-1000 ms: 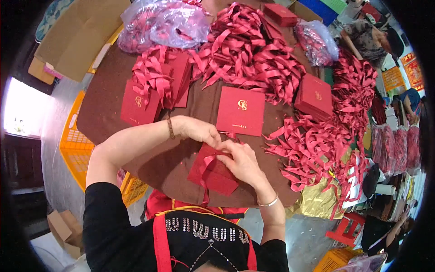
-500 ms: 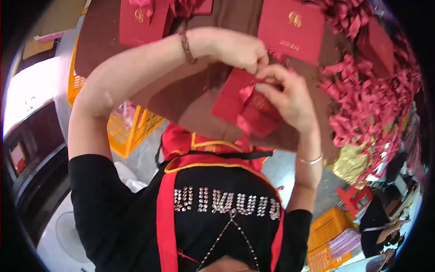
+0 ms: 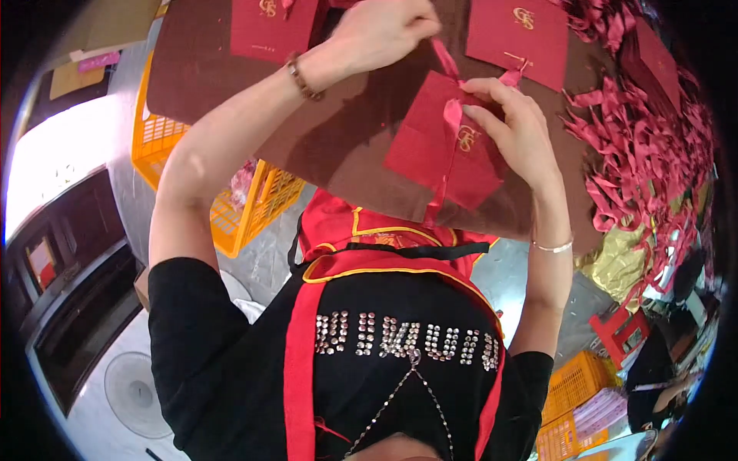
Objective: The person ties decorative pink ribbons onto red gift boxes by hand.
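Observation:
A small red paper gift bag (image 3: 419, 157) with a gold emblem lies tilted on the brown-covered table in front of me. A pink-red ribbon (image 3: 443, 60) runs up and left from its top edge, its end pinched in the closed fingers of my left hand (image 3: 392, 34). My right hand (image 3: 516, 127) rests at the bag's upper right, thumb and fingers closed on the ribbon by the top edge. From there a ribbon loop and a long tail hang down over the bag's front, past its lower edge.
More red bags (image 3: 516, 38) lie at the table's far side, with another bag (image 3: 273, 27) at far left. A heap of loose pink-red ribbons (image 3: 646, 154) covers the right side. Orange crates (image 3: 257, 203) stand below the left edge; a red stool (image 3: 619, 330) is at lower right.
My left hand has moved up and left, away from my right hand, drawing the ribbon taut between them. The right hand stays at the bag's top edge.

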Available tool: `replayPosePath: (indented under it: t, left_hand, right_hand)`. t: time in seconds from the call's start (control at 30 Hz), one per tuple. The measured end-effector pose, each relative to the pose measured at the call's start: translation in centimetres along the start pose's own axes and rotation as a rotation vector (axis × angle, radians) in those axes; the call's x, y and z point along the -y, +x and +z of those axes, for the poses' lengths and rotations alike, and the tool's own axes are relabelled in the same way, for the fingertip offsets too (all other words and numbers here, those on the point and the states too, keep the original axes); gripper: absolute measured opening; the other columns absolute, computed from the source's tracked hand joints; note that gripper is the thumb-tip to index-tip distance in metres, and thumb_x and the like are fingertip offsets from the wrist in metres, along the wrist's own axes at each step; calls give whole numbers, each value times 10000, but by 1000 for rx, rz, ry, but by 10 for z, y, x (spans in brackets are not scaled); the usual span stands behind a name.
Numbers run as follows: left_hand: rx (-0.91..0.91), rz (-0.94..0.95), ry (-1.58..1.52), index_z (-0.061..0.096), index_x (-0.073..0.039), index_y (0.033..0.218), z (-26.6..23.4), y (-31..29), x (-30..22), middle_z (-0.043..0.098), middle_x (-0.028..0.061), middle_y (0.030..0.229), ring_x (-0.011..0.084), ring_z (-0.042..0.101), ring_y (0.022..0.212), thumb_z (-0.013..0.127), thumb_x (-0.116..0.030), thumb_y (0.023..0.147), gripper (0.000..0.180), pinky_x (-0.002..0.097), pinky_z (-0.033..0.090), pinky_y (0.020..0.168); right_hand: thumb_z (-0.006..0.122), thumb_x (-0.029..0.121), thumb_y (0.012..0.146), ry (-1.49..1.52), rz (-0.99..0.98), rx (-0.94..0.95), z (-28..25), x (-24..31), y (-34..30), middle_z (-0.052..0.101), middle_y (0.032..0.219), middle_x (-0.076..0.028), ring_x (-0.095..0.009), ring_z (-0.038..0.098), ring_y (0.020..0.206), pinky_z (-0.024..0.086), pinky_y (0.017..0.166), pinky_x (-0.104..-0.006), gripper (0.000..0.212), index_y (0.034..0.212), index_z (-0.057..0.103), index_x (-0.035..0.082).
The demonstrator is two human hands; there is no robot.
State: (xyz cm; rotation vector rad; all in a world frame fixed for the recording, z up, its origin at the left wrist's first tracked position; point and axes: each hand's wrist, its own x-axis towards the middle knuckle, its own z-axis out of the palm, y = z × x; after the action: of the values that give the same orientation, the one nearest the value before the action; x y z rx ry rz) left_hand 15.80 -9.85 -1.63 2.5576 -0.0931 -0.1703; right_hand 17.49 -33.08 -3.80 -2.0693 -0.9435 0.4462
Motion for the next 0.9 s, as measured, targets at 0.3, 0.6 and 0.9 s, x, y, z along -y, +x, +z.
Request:
replayPosePath:
  t: [0.3, 0.6, 0.9]
  left_hand:
    - [-459, 291, 101, 597, -69, 1020, 20, -32, 3, 631, 83, 958, 255, 605, 878, 546, -130, 861, 177, 352, 458, 741]
    - [-141, 1080, 364, 589, -127, 1062, 147, -131, -71, 534, 69, 1127, 214, 482, 1069, 539, -248, 766, 324, 370, 405, 880]
    - [308, 827, -68, 579, -83, 832, 125, -109, -93, 565, 20, 769, 235, 590, 844, 551, -183, 800, 108, 350, 461, 737]
  right_hand:
    - [623, 85, 831, -204, -170, -281, -4, -21, -19, 636, 1046, -73, -205, 577, 931, 447, 814, -298, 319, 1150, 602, 76]
    - [571, 66, 891, 313, 349, -429, -3, -35, -89, 640, 927, -4, -62, 571, 819, 445, 720, -200, 208, 1088, 615, 14]
    - [650, 188, 813, -88, 163, -281, 3, -23, -58, 562, 1070, -82, -176, 574, 734, 464, 694, -288, 326, 1111, 607, 62]
